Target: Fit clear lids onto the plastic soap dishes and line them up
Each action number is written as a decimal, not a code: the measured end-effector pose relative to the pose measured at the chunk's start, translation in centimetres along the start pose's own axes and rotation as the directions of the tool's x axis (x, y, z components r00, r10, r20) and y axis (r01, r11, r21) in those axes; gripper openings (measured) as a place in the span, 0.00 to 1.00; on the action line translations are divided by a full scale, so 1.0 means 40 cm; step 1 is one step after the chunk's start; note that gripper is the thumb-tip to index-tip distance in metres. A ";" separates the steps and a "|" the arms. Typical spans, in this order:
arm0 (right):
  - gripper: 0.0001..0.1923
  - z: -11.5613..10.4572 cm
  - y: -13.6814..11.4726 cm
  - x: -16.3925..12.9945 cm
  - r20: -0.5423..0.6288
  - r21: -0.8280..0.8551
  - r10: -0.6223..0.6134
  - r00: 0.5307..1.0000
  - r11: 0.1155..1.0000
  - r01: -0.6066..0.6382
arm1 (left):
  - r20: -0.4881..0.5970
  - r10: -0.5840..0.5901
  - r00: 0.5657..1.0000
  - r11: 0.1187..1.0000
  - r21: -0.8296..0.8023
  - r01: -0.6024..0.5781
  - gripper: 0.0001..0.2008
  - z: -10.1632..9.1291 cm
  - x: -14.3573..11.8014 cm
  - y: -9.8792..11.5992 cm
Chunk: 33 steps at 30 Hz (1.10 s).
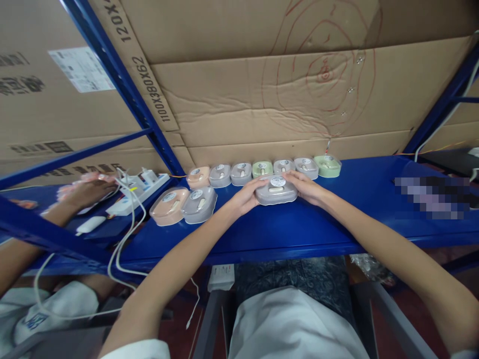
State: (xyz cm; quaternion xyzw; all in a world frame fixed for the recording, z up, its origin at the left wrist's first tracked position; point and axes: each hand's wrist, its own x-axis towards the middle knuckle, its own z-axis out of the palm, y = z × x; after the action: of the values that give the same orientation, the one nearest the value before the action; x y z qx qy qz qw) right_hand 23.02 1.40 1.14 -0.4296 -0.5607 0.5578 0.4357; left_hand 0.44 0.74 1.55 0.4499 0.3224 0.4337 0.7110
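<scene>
Between both hands, a grey lidded plastic box (277,192) with a round sticker and a small pale oblong piece on its top is held just over the blue shelf. My left hand (248,196) grips its left side, with the thumb lying near the top edge. The box's right side is in my right hand (304,187); its fingers are partly hidden. Behind, a row of similar boxes stands along the cardboard, including a peach box (198,177), a middle green box (262,170) and a right-end green box (327,166). Closer on the left are another peach box (169,206) and a grey box (199,205).
A blue shelf (239,237) spans the front, with a blue upright post (138,104) at left. Beyond it are a white power strip (140,194), white cables (129,234) and another person's hand (93,192). A pixelated patch (434,197) covers something at right.
</scene>
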 end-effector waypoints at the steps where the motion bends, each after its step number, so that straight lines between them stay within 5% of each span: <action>1: 0.12 -0.001 0.001 0.000 0.004 0.000 -0.002 1.000 1.000 0.002 | -0.003 0.005 1.000 1.000 0.002 -0.005 0.18 0.000 0.000 0.000; 8: 0.09 0.003 -0.010 -0.008 -0.003 0.059 -0.011 1.000 0.998 0.011 | -0.013 0.025 1.000 0.999 0.028 -0.025 0.18 0.004 -0.001 0.007; 13: 0.10 0.005 -0.009 -0.003 -0.012 0.113 0.033 0.999 0.993 -0.031 | 0.005 0.047 0.999 0.978 0.205 -0.047 0.17 -0.004 -0.008 0.023; 15: 0.11 0.004 -0.002 0.000 -0.015 0.099 0.046 0.999 0.994 -0.044 | 0.012 0.105 0.994 0.917 0.385 -0.102 0.19 -0.007 -0.015 0.026; 18: 0.13 0.000 0.010 0.002 0.006 0.017 0.002 1.000 1.000 -0.002 | 0.118 0.316 0.941 0.674 0.670 -0.311 0.27 -0.003 -0.033 0.025; 22: 0.14 -0.003 0.023 0.006 0.061 -0.109 -0.117 0.991 0.986 0.123 | 0.321 0.381 0.867 0.445 0.758 -0.476 0.39 0.011 -0.057 0.019; 33: 0.18 -0.007 0.057 0.030 0.126 -0.457 -0.307 0.943 0.826 0.330 | 0.289 0.348 0.892 0.407 0.810 -0.422 0.34 0.040 -0.100 0.017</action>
State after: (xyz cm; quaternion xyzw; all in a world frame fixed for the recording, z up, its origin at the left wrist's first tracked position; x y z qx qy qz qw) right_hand 22.98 2.64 -1.13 -0.4097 -0.7532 0.3342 0.3913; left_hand -0.10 -3.33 3.07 0.8183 0.3544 0.3508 0.2859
